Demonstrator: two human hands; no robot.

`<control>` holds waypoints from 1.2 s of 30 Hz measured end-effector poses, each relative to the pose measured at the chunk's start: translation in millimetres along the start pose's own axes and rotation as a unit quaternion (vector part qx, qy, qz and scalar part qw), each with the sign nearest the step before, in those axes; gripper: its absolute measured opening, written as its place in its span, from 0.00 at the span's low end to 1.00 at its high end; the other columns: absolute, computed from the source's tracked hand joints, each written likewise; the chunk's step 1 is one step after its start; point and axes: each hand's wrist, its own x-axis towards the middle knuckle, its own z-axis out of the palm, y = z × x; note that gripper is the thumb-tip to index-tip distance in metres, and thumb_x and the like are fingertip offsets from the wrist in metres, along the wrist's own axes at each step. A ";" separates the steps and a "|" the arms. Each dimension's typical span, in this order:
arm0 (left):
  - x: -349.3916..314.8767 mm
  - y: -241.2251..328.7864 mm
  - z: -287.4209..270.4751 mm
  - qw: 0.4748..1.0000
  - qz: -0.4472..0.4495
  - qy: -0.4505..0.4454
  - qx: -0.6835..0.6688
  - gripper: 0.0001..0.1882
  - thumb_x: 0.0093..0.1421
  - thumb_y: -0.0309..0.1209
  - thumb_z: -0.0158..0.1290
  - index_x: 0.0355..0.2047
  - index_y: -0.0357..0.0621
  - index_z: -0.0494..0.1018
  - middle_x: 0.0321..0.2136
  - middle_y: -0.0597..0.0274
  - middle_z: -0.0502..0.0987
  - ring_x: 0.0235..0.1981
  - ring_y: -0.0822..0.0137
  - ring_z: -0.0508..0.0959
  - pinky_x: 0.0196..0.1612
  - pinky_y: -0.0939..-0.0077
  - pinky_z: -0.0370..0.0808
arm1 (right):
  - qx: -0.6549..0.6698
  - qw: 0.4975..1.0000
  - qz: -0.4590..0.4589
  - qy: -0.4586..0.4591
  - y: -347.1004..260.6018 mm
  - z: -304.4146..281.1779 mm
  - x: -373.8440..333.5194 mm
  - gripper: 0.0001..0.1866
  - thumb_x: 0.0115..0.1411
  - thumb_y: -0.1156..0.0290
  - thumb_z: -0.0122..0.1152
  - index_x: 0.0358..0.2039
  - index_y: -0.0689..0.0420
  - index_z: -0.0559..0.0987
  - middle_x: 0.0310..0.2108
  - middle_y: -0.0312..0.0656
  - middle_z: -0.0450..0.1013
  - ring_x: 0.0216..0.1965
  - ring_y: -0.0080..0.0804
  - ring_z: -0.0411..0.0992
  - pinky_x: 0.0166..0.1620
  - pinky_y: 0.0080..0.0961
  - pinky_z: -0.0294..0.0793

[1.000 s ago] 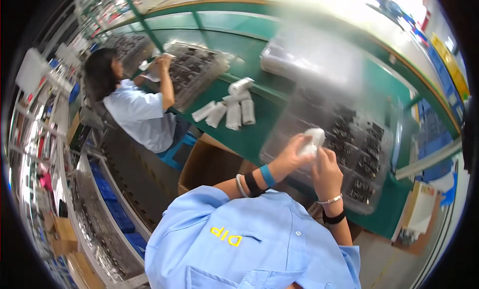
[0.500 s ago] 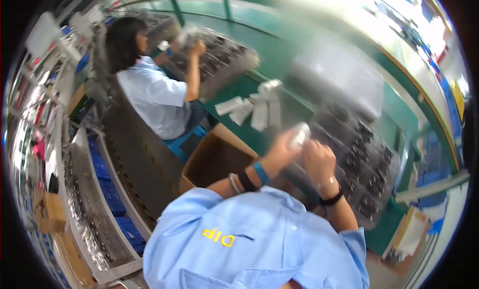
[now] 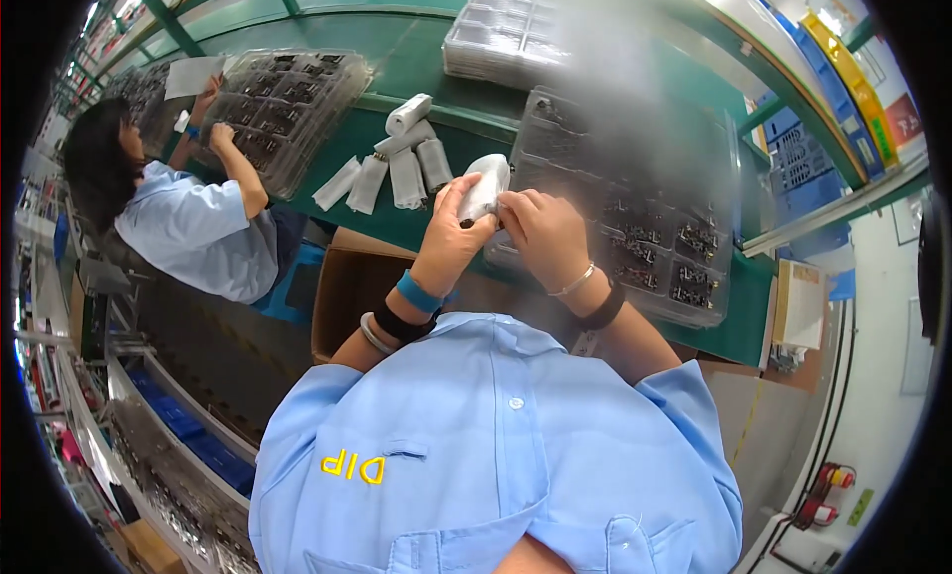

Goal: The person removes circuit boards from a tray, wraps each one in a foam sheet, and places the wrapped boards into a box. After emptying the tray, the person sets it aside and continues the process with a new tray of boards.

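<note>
My left hand point(image 3: 454, 232) is wrapped around a white wrapped packet point(image 3: 484, 185), which looks like a roll of thin foam or paper with a dark bit showing at its lower end. My right hand point(image 3: 547, 235) has its fingertips pinched at the packet's right edge. Both hands are above the near left side of a clear compartment tray point(image 3: 684, 314) holding many small dark parts point(image 3: 635, 245). Beyond my left hand, several similar white packets point(image 3: 407, 175) lie in a loose pile on the green bench point(image 3: 372, 128).
An open cardboard box point(image 3: 332, 311) stands below the bench edge at left. Stacked clear trays point(image 3: 496, 44) sit at the back. To the left, a co-worker point(image 3: 198, 207) handles a white sheet point(image 3: 193, 76) beside another filled tray point(image 3: 288, 108). A metal rail point(image 3: 843, 207) borders the right.
The view has swung to the right, so the co-worker and bench appear further left. My hands stay together at the white packet, which now shows more fully in my left hand.
</note>
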 end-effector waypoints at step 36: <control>43.9 16.4 -1.1 0.943 -0.147 -0.186 -0.234 0.45 0.54 0.38 0.57 0.64 0.39 0.43 0.53 0.56 0.65 0.53 0.63 0.70 0.53 0.68 0.70 | 0.239 0.964 0.101 0.057 27.9 9.7 -3.1 0.06 0.63 0.71 0.52 0.37 0.60 0.73 0.34 0.41 0.74 0.35 0.28 0.72 0.39 0.26 0.72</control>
